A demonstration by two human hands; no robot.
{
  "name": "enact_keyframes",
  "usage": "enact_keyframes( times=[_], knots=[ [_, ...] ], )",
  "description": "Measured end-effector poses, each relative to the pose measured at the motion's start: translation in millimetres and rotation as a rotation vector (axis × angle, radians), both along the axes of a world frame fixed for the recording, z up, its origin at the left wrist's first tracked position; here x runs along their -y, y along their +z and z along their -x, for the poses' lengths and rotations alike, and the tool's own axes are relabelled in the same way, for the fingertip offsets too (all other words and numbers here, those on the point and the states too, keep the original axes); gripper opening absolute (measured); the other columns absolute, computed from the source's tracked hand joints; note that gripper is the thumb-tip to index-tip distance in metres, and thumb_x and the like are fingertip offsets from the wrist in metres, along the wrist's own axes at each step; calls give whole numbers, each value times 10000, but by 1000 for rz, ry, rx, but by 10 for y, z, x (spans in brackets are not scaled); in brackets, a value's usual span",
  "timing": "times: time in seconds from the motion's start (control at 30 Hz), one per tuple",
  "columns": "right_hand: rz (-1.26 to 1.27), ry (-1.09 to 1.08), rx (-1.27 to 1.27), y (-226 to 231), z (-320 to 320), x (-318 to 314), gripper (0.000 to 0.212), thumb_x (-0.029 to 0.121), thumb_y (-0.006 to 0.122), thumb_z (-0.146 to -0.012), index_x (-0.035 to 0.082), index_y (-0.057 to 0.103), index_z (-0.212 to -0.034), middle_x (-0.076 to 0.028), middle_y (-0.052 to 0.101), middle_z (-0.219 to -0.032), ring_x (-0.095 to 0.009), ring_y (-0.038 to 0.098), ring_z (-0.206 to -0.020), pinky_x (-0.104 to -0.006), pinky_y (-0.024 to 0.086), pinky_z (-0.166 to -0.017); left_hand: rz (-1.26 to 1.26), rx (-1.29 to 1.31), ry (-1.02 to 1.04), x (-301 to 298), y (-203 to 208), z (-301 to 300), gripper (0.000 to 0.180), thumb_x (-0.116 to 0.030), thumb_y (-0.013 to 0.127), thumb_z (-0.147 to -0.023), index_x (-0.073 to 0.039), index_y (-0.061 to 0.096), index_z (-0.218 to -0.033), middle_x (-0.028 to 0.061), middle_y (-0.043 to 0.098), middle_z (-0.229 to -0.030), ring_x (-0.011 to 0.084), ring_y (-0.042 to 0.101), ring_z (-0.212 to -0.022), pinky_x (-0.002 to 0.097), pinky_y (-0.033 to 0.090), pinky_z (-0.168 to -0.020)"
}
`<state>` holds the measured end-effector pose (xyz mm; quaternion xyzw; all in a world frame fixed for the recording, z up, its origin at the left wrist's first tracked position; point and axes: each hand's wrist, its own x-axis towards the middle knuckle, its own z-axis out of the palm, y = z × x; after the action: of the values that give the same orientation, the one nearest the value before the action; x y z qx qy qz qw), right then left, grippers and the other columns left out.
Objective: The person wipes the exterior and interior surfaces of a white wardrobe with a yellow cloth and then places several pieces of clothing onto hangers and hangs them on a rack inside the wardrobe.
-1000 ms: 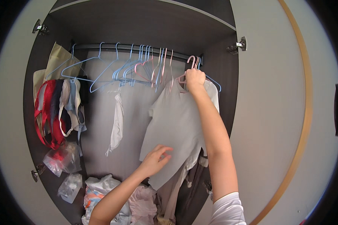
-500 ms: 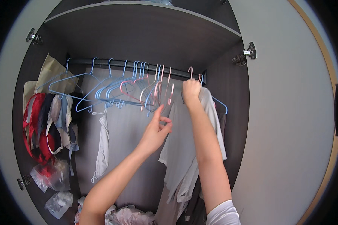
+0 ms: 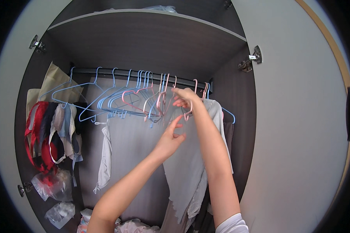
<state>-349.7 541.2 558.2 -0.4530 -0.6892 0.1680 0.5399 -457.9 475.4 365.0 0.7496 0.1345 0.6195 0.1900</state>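
Note:
My right hand (image 3: 186, 96) is raised to the rod, its fingers parted and curved at the neck of a pink hanger (image 3: 175, 80). Whether the fingertips touch that hanger, I cannot tell. Another pink hanger (image 3: 195, 84) hangs just right of this hand; a curved pink hanger end (image 3: 188, 115) shows below the wrist. My left hand (image 3: 170, 143) is lower and to the left, open, with thumb and fingers apart in front of a light grey garment (image 3: 184, 163). That garment hangs at the right end of the rod, partly hidden by my right forearm.
The dark rod (image 3: 120, 72) carries several blue hangers (image 3: 114, 95). Bras (image 3: 46, 128) and clear plastic bags (image 3: 54, 184) hang by the left wall; a white strappy garment (image 3: 104, 159) hangs mid-left. Pale fabric (image 3: 136, 226) lies below. A door (image 3: 295, 128) stands at right.
My right hand has moved left and slightly down, off the pink hanger near the garments to another pink hanger. My left hand has shifted a little right and down. The view has tilted slightly up.

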Motion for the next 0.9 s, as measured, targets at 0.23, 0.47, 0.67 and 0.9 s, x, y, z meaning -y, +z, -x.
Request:
enact_keyframes(
  times=[0.23, 0.47, 0.67, 0.9],
  knots=[
    [-380, -275, -35, 14, 13, -532, 143, 91, 616, -775, -37, 678, -772, -145, 673, -765, -164, 618, -594, -326, 440, -493, -2, -30, 78, 11, -257, 200, 642, -103, 598, -873, -154, 331, -1455, 107, 462, -1321, 130, 573, -867, 285, 489, -781],
    [-417, -237, -283, -190, 92, -317, 149, 128, 638, -740, 9, 724, -770, -231, 689, -912, -353, 669, -905, -393, 503, -804, 40, -54, 212, 345, -720, 630, 549, -121, 603, -874, -87, 401, -1383, 133, 485, -1299, 173, 590, -870, 316, 486, -817],
    [-564, -176, -512, -1289, 273, 29, 184, 150, 549, -923, 15, 658, -862, -4, 514, -574, -77, 436, -478, -250, 320, -437, 147, -89, 220, 687, -1302, 1036, 484, -118, 601, -882, -73, 445, -1338, 117, 500, -1276, 175, 592, -856, 321, 485, -810],
    [-227, 136, -687, -3635, 790, 1135, 225, 245, 574, -951, 24, 610, -931, 22, 466, -580, -60, 427, -489, -240, 310, -436, 481, -54, 200, 1288, -2335, 1860, 369, -40, 533, -909, -75, 525, -1276, 34, 596, -1135, 111, 601, -926, 259, 460, -823]
  ],
)
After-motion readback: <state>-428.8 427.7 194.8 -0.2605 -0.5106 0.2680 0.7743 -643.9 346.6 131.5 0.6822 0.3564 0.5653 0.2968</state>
